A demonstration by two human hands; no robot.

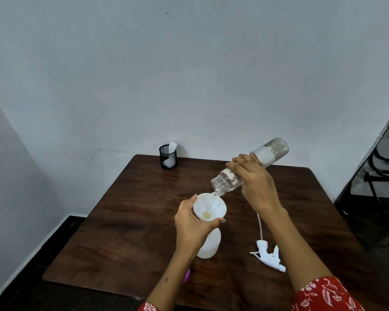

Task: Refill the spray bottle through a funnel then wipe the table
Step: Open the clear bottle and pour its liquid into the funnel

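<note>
Table (126,221): dark wood-grain top, slight sheen. Spray bottle (209,245): translucent white plastic, matt. Funnel (208,206): smooth white plastic. Tilted bottle (249,167): clear, glossy, torn paper label. Trigger sprayer head (268,254): white plastic. Pen holder (168,156): black metal mesh.

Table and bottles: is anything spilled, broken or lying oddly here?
No spill shows on the table. The clear bottle has a torn, half-peeled label. The spray head lies on its side beside the spray bottle, simply removed for filling through the funnel.
</note>
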